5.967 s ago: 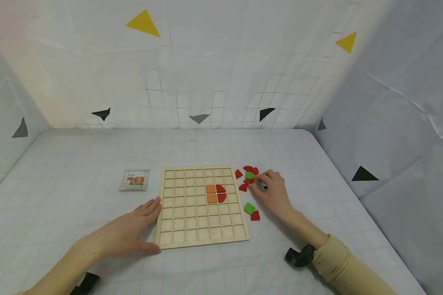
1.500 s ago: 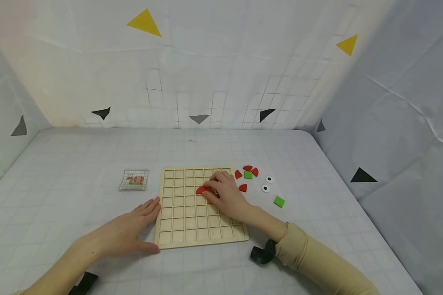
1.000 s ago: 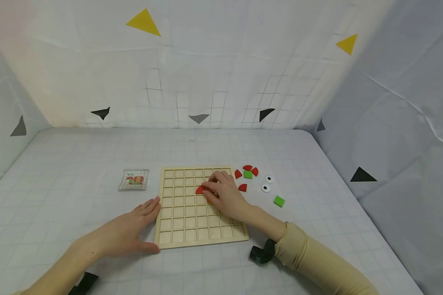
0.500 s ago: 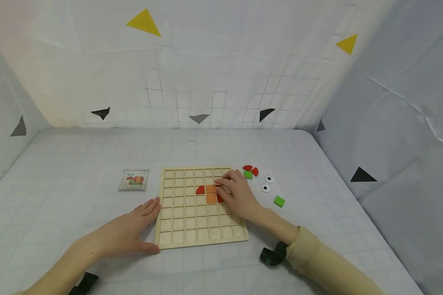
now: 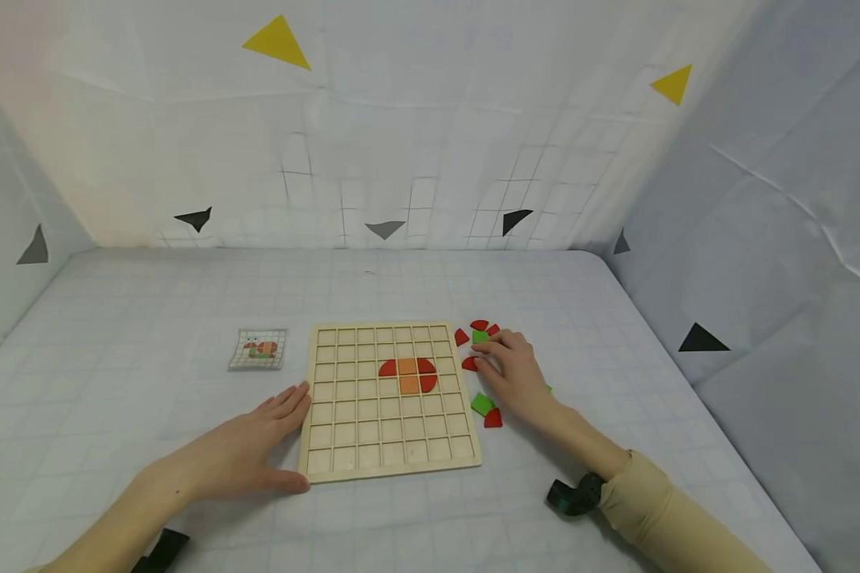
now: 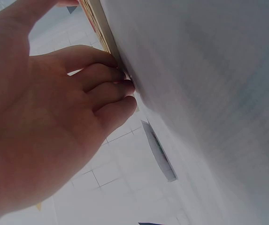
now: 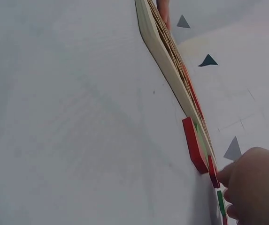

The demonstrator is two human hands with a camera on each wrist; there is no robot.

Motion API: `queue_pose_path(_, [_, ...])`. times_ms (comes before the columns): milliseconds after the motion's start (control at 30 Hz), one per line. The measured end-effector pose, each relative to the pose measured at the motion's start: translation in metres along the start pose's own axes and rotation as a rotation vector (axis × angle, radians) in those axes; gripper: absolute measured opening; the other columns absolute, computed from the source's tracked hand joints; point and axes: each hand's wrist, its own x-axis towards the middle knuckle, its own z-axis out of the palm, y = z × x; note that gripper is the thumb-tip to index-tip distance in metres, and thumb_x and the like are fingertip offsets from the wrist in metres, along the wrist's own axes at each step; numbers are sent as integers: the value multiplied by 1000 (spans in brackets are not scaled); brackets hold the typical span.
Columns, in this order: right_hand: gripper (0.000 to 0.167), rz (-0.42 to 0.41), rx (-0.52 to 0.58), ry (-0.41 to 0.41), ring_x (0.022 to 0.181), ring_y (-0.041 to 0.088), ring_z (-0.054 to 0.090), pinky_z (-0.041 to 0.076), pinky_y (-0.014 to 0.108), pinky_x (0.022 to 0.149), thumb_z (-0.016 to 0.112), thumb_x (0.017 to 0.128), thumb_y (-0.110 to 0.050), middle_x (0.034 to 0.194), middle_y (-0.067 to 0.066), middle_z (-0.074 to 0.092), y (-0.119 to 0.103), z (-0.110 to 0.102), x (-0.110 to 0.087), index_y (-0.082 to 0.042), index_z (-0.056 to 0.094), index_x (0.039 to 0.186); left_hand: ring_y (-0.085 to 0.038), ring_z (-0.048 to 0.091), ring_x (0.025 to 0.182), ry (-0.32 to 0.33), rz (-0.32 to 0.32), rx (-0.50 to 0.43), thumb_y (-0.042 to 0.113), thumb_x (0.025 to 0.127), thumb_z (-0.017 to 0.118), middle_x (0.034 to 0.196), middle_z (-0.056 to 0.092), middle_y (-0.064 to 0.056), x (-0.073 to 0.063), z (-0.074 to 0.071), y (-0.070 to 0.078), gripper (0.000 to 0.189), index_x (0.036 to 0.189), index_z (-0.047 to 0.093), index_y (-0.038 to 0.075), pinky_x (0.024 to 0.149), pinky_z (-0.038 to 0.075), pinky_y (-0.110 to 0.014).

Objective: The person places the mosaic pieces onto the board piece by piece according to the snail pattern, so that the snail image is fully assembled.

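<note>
Left hand (image 5: 247, 450), fingers stretched out straight, holds nothing and rests against the left edge of the wooden grid board (image 5: 368, 434). The board lies flat on the table (image 5: 136, 326), looks square with no clear long axis, and sits slightly turned, its near edge slanting away toward the right; it is probably light and stiff, best held by its edges. Just beside its right edge, a green tile (image 5: 482, 404) touches a red quarter piece (image 5: 494, 419). Set in the board's cells, two orange squares (image 5: 409, 384) and three red quarters (image 5: 428, 383) form a figure running left to right, the paired reds bulging rightward. Right hand (image 5: 519, 376) has thumb and forefinger bent at another red piece (image 5: 469, 364); I cannot tell whether they pinch it. Such pieces look hard, light and perhaps slippery, easiest taken by opposite edges. Near the fingertips lies a second green tile (image 5: 479, 337) with red wedges (image 5: 479, 325) around it. Left of the board, apart, lies a small picture card (image 5: 259, 350); beyond rises a pale wall (image 5: 430, 151).
</note>
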Motion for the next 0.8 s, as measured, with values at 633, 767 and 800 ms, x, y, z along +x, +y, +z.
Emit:
queue_pose_path(633, [18, 58, -3, -52, 97, 16, 46, 41, 37, 84, 75, 90, -19, 98, -1, 57, 2, -6, -16, -11, 76, 106, -43, 20, 150, -11, 0, -2, 65, 80, 71, 165, 16, -21, 1, 0, -1, 111, 155, 28, -5, 117, 26, -60])
queue_pose_path(767, [18, 55, 1, -47, 97, 17, 46, 40, 38, 84, 74, 90, -16, 99, 0, 57, 3, -6, -15, -10, 75, 107, -43, 20, 151, -3, 2, 0, 64, 80, 71, 165, 16, -20, 1, 0, -1, 111, 155, 28, -5, 117, 26, -59])
queue_pose_path(800, [18, 55, 3, -44, 97, 18, 47, 40, 38, 84, 74, 90, -15, 99, 0, 57, 3, -6, -15, -9, 75, 107, -43, 20, 150, 0, 5, 2, 64, 80, 72, 165, 17, -20, 1, 0, -1, 110, 154, 28, -5, 117, 27, -60])
